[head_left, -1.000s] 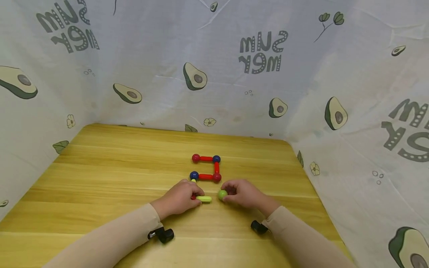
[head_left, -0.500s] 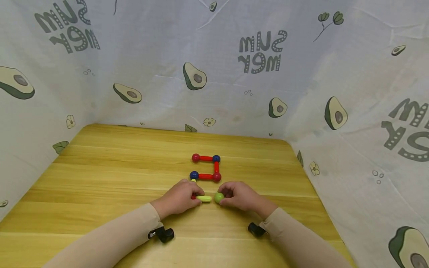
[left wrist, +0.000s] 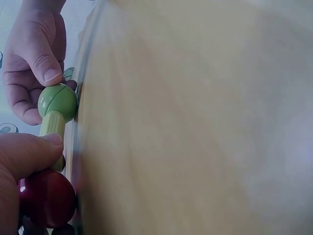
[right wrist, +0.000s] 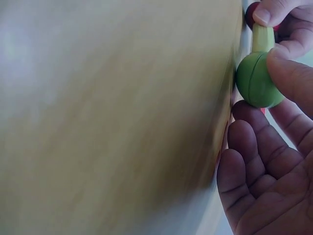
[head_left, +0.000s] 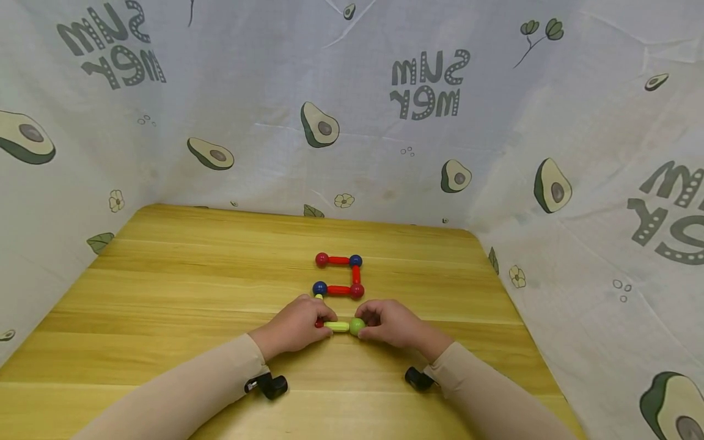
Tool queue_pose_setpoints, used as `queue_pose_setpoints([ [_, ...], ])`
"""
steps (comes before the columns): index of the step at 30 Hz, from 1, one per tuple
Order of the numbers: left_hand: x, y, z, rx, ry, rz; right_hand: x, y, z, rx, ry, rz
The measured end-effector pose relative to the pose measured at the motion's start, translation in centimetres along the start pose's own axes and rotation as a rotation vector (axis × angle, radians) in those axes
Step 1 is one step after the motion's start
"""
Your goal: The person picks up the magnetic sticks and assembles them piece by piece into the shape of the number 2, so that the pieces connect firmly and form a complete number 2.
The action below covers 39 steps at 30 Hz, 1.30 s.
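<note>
My left hand [head_left: 294,324] pinches a pale yellow rod [head_left: 337,327] near its left end, beside a dark red ball [left wrist: 49,198] mostly hidden by the fingers in the head view. My right hand [head_left: 393,324] holds a green ball [head_left: 357,327] between thumb and fingers. In both wrist views the ball sits against the rod's free end. Behind the hands lies a figure of balls and red rods. Its near blue ball [head_left: 320,288] has a second yellow rod [head_left: 318,297] running from it toward the left hand, partly covered.
The figure's red rods [head_left: 338,290] link a near red ball [head_left: 357,291], a far blue ball [head_left: 355,261] and a far red ball [head_left: 321,260]. All lie on a wooden table [head_left: 192,263]. A cloth [head_left: 374,153] printed with avocados hangs behind and at the sides.
My right hand has moved left with the green ball, closing the gap to the yellow rod's end. The left hand has stayed in place.
</note>
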<state>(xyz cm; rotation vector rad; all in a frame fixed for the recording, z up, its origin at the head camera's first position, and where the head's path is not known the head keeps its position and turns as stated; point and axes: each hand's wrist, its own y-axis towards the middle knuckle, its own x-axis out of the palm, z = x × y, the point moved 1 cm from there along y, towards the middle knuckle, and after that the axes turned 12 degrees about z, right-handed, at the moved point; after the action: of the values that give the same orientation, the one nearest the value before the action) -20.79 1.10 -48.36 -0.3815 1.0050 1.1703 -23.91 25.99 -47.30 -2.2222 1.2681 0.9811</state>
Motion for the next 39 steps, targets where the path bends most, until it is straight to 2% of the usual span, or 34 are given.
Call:
queue_pose_setpoints([
  [39, -0.05, -0.24, -0.11, 0.01, 0.025, 0.029, 0.36, -0.1, -0.12, -0.002, -0.004, 0.0],
])
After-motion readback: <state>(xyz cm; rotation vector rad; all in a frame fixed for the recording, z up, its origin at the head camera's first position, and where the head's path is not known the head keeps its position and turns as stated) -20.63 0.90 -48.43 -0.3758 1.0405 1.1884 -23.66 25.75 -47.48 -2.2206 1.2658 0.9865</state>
